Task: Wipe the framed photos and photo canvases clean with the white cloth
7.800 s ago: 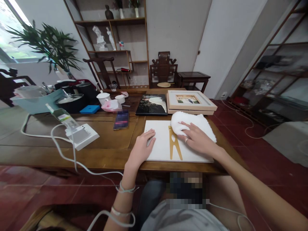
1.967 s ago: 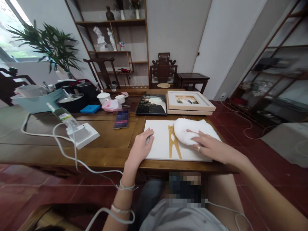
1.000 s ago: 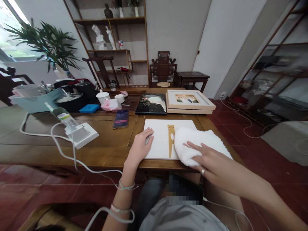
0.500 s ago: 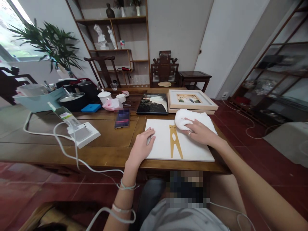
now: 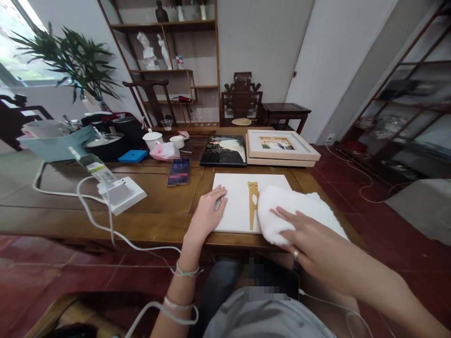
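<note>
A white board (image 5: 234, 211) lies flat near the table's front edge. On it rests a flat gold-coloured piece (image 5: 252, 202) with an oval hole; towel covers part of its right side. My right hand (image 5: 299, 237) presses on a white fluffy towel (image 5: 296, 202), fingers over its front part. The towel is bunched over the board's right side and hangs past its edge. At the board's left edge, my left hand (image 5: 210, 206) lies with its fingers stretched forward and thumb apart, holding nothing.
Behind the board are a dark picture panel (image 5: 223, 150) and pale picture frames (image 5: 283, 145). A phone (image 5: 179, 171) lies to the left, past it an opened white box (image 5: 123, 195) and a white cable (image 5: 95, 225). Pots (image 5: 104, 146) and cups (image 5: 152, 139) stand farther back.
My right hand has drawn the towel toward me, from the board's back right to its front right edge. The towel now hides the gold piece's right leg. My left hand stays put.
</note>
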Demonstrator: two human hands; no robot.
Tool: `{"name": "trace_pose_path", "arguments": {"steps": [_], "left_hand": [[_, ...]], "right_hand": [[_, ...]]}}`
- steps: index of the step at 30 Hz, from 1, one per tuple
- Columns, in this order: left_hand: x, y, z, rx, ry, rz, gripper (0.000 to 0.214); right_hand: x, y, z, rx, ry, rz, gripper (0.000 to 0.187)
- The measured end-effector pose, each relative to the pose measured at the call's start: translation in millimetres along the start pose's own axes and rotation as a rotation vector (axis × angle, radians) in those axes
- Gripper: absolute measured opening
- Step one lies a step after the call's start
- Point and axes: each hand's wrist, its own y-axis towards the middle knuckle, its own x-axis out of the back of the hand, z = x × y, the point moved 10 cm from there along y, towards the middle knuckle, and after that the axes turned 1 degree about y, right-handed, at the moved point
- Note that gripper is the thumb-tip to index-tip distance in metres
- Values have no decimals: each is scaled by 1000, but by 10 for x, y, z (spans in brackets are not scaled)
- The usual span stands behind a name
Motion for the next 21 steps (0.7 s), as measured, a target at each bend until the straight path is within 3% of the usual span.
{"name": "trace_pose_path", "arguments": {"steps": [5, 15, 21], "left_hand": [[5, 3, -12, -7, 8, -2, 27], [3, -4, 13, 1, -9, -1, 27], [2, 2, 6, -4, -12, 0, 28]], "right_hand": [[87, -88, -36, -23, 77, 34, 31], [19, 694, -463, -39, 58, -69, 36], [-27, 924, -526, -83, -30, -107, 34]]}}
